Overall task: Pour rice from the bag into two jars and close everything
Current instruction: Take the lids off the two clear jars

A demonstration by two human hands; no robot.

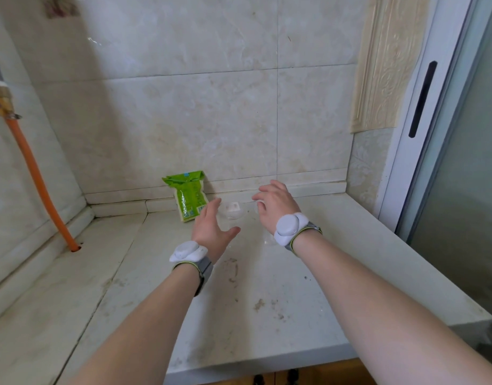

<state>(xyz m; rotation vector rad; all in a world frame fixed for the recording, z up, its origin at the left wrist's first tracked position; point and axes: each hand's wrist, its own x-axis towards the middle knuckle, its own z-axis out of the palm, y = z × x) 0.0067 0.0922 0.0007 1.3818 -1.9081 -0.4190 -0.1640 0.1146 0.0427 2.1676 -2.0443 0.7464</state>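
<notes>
The green rice bag (188, 196) leans on the tiled wall (211, 107) at the back of the counter (239, 315). Left hand (211, 229) and right hand (275, 207) hover with fingers spread, holding nothing, around a clear jar (233, 211).

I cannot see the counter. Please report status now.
Left hand and right hand open, empty. Bag upright at wall, untouched. Clear jar between hands. Nothing in the way.

Orange hose (36, 179); stained countertop (239, 301)
</notes>
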